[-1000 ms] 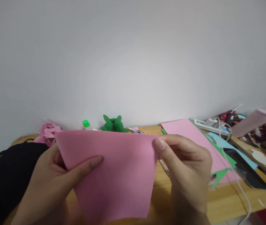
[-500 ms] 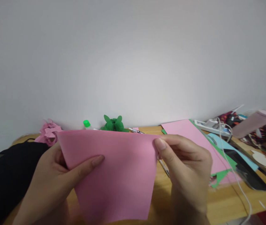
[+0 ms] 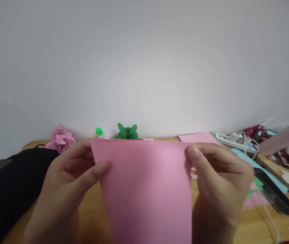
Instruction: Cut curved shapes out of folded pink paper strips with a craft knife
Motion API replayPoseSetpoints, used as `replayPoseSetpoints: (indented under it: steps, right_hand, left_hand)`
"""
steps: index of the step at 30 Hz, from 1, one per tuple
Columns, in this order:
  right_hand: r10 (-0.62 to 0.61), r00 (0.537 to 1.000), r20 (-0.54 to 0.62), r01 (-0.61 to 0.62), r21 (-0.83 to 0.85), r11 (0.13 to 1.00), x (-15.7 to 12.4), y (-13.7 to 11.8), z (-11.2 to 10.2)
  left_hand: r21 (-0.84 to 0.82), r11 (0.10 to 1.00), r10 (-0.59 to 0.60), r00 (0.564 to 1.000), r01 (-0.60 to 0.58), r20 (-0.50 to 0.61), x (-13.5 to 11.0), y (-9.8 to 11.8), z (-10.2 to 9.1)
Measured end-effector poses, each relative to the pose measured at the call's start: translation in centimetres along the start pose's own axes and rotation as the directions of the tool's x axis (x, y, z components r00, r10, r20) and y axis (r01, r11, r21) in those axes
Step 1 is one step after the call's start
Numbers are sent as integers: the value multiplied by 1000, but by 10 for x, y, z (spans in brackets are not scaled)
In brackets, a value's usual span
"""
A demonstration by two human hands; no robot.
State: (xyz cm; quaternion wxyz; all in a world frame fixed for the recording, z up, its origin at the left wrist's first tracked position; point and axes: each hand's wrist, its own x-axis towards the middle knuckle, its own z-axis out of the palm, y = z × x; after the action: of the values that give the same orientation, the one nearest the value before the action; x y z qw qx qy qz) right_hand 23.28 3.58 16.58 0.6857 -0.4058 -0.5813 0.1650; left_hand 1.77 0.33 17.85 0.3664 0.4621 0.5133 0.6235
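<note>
A sheet of pink paper [image 3: 148,189] hangs upright in front of me, held near its top corners. Its top edge looks doubled on the left, as if folded or layered. My left hand [image 3: 65,183] pinches the upper left, thumb on the near face and fingers behind. At the upper right corner, my right hand [image 3: 220,183] grips the paper between thumb and fingers. Behind the top edge, a green paper figure with two ear-like pieces [image 3: 128,132] shows in part. The paper's lower end runs out of view.
Crumpled pink paper [image 3: 61,139] and a green-capped bottle [image 3: 99,132] stand by the wall. Black fabric [image 3: 14,183] covers the left. To the right lie pink sheets [image 3: 200,137], a white power strip [image 3: 232,142] with a cable, blue paper [image 3: 274,174] and a black tray-like item [image 3: 279,193].
The pink paper and both hands have shifted right in view. My left hand has moved its grip closer to the paper's left edge. The camera view has shifted slightly.
</note>
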Motion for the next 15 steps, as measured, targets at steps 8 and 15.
replayPoseSetpoints:
  steps: [8, 15]
  right_hand:
    - [-2, 996, -86, 1, -13, 1000, 0, 3, 0]
    - [-7, 995, -99, 2, -43, 999, 1, 4, -4]
  left_hand:
    - [-8, 997, 74, 995, -75, -60, -1, 1, 5]
    - [-2, 993, 116, 990, -117, 77, 8, -7, -6]
